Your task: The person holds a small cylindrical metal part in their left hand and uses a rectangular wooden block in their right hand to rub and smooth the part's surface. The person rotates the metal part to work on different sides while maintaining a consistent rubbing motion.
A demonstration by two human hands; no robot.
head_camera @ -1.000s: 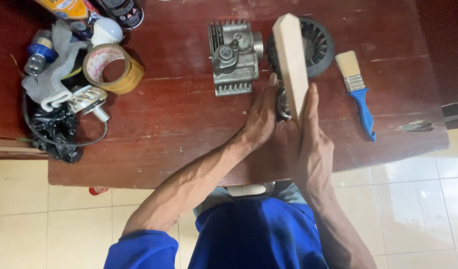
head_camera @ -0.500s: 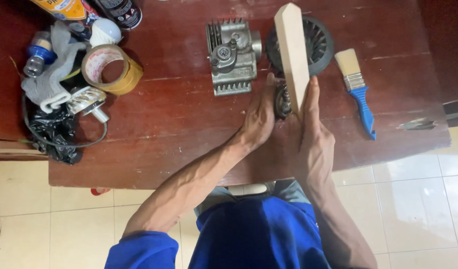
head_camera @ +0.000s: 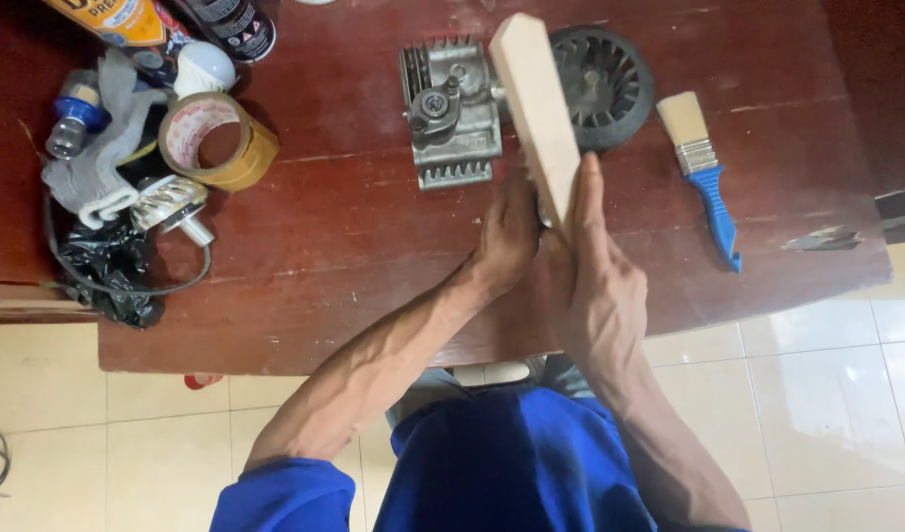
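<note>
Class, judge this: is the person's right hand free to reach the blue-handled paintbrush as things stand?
Probably not yet: the right hand grips the wooden block. The paintbrush lies unobstructed on the table beside it.

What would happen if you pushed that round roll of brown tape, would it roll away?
Probably not. The tape roll lies flat on its side on the table, so a push would likely slide it. It looks light and stiff, being a hollow ring. Stood on edge, it could roll.

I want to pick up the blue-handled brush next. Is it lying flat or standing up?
Lying flat. The paintbrush rests on the table, bristles pointing away, apart from the right hand.
</note>
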